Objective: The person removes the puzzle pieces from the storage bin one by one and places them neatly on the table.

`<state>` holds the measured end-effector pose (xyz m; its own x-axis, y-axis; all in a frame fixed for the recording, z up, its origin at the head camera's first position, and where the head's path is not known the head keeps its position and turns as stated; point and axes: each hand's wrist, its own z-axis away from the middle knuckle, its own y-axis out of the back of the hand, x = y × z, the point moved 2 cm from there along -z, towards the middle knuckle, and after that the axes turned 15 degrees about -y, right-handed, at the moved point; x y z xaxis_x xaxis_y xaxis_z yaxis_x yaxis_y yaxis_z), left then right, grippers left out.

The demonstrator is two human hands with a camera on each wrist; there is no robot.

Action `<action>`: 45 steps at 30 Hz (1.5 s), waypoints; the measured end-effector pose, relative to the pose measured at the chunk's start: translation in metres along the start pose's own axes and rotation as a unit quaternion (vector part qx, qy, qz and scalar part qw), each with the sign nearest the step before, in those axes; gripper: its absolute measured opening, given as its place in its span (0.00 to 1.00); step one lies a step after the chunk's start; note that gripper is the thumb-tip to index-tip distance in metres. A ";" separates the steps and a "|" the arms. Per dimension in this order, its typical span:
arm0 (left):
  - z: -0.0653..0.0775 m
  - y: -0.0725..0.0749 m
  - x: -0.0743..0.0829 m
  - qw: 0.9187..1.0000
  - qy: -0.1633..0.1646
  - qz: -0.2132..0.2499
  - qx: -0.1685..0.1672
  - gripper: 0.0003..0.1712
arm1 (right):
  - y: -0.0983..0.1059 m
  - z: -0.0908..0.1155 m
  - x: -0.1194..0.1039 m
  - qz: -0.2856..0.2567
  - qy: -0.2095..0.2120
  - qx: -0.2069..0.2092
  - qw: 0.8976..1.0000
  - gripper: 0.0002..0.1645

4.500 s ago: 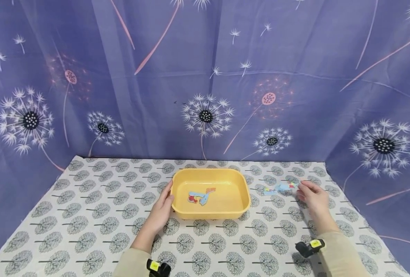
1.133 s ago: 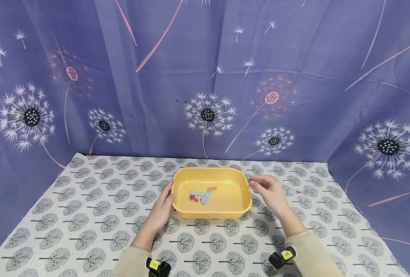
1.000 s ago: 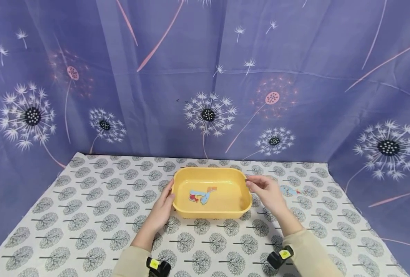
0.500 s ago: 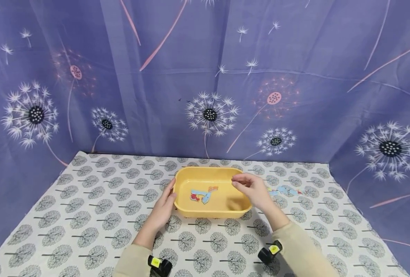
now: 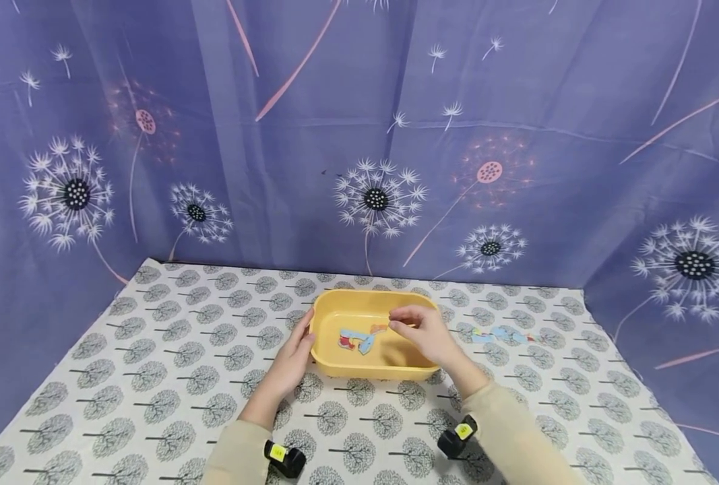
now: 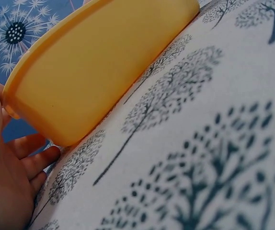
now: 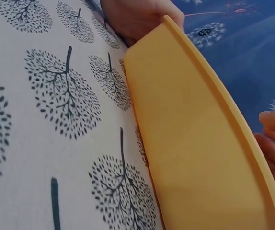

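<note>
A yellow plastic tub (image 5: pixel 374 372) stands on the cloth, its end wall filling the left wrist view. My left hand (image 5: pixel 290 360) holds the tub's left end, thumb by the rim and fingers along the outside. Over the right half of the tub is my right hand (image 5: pixel 422 331), thumb and fingertips pinched together. A small dark edge shows at its fingertips, like a thin piece seen edge-on; the right wrist view hides it behind the tub wall. Flat light-blue jigsaw pieces (image 5: pixel 365 345) with red patches and an orange piece (image 5: pixel 379 329) lie on the tub floor.
Several more light-blue jigsaw pieces (image 5: pixel 501 333) with red and yellow bits lie in a row right of the tub. White cloth (image 5: pixel 195 397) printed with grey trees covers the table. A purple dandelion curtain (image 5: pixel 286 168) rises behind and at the sides.
My right hand has moved left from the table pieces, across the tub's right rim, to above its inside. My left hand stays at the tub's left end. The camera view has shifted slightly.
</note>
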<state>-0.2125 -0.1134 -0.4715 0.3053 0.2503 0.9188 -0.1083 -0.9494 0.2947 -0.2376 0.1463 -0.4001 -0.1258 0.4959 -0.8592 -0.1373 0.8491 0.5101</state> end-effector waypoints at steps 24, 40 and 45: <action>0.000 -0.001 -0.001 1.000 -0.003 0.000 0.004 0.30 | -0.039 -0.025 0.003 0.116 -0.031 -0.045 0.992 0.14; -0.001 0.000 -0.004 1.000 -0.005 -0.005 0.004 0.30 | -0.058 -0.037 0.005 0.173 -0.026 -0.050 0.983 0.08; -0.001 -0.001 -0.004 1.000 0.001 -0.007 0.003 0.30 | -0.059 -0.037 0.008 0.197 -0.032 -0.058 0.978 0.07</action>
<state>-0.2141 -0.1135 -0.4749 0.3045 0.2641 0.9152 -0.0983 -0.9469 0.3060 -0.2669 0.0932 -0.4358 -0.1311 0.7940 -0.5936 -0.2017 0.5649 0.8002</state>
